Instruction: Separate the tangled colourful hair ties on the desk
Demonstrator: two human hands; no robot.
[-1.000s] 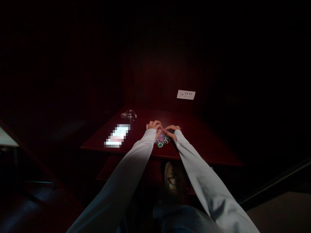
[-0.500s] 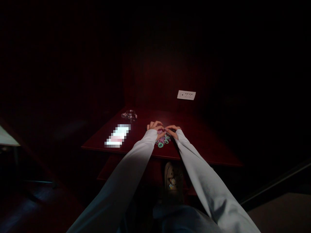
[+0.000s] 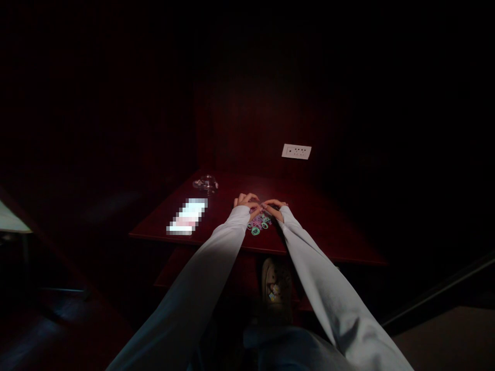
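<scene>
A small heap of purple and green elastic loops, like hair ties (image 3: 256, 226), lies on the dark red tabletop (image 3: 328, 237). Over its far side my left hand (image 3: 247, 203) is bent, thumb and index finger pinched, the other fingers curved outward. My right hand (image 3: 275, 205) comes in from the other side, its thumb and index pinched too. The fingertips of both hands meet just above the heap. Whatever sits between them is too small and dark to make out. Two green loops (image 3: 256, 231) show clearly at the heap's near edge.
A clear glass jar (image 3: 209, 183) stands at the table's back left, with small pale pieces beside it. Nearer lies a bright, pixelated rectangle (image 3: 188, 216). A white socket plate (image 3: 296, 151) is on the back wall. Below the table edge a shoe (image 3: 275, 288) shows.
Both hands stay in almost the same place above the heap. Only the fingertips have shifted slightly, closer together.
</scene>
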